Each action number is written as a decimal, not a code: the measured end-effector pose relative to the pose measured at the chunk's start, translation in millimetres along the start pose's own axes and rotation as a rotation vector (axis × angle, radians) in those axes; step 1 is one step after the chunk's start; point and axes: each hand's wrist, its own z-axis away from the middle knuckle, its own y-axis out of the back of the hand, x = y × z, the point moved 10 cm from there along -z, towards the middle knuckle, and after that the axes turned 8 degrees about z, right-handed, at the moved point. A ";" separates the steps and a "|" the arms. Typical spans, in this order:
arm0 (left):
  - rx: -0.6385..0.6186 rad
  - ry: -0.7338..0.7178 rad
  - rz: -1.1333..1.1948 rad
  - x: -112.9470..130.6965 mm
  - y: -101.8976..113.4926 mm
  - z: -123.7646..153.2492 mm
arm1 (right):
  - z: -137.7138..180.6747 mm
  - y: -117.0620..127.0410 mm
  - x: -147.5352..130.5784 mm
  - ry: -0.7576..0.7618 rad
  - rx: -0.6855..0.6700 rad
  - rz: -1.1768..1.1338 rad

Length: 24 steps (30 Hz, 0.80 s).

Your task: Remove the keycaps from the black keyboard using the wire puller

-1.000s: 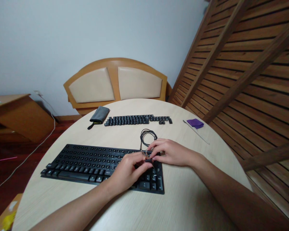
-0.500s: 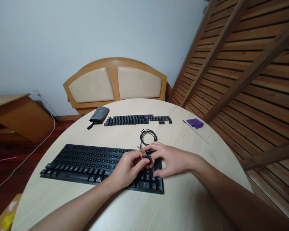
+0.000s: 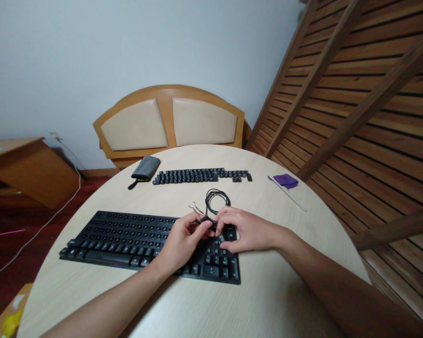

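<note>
A black keyboard (image 3: 127, 234) lies across the near part of the round table, its upper rows without keycaps and its lower rows still capped. My left hand (image 3: 183, 239) is closed around a wire keycap puller (image 3: 205, 218) over the keyboard's right half. The puller's two bent wire tips point up and away from me. Fingers curled, my right hand (image 3: 248, 231) is over the number pad, with what looks like a small dark keycap (image 3: 221, 238) between thumb and forefinger. Behind both hands lies a coiled black cable (image 3: 216, 201).
Loose black keycaps (image 3: 186, 176) lie in rows farther back. To their left is a grey pouch (image 3: 146, 168). A purple cloth (image 3: 285, 180) and a thin light stick (image 3: 287, 193) lie at the right. A chair (image 3: 169, 117) stands behind the table (image 3: 268, 291).
The puller's tips have swung to the left and away from me in my left hand. My right hand's thumb and forefinger have come closer together, over the number pad.
</note>
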 end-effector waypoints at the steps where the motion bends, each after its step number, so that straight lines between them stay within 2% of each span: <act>1: 0.009 -0.007 -0.003 1.2 0.8 -0.1 | 0.2 -0.5 2.8 -0.020 -0.002 0.000; 7: 0.068 0.010 0.017 -2.3 7.3 -0.3 | 0.0 5.2 7.6 -0.060 0.057 -0.091; 14: 0.075 0.024 0.014 -6.4 9.5 -1.5 | -2.1 4.6 -12.3 0.127 0.052 0.220; 18: 0.077 0.022 0.011 -6.3 10.0 -2.1 | -2.1 7.1 -14.3 0.157 0.053 0.147; 24: 0.084 0.027 0.012 -6.7 10.5 -2.4 | 0.5 20.1 -13.0 0.199 0.130 0.071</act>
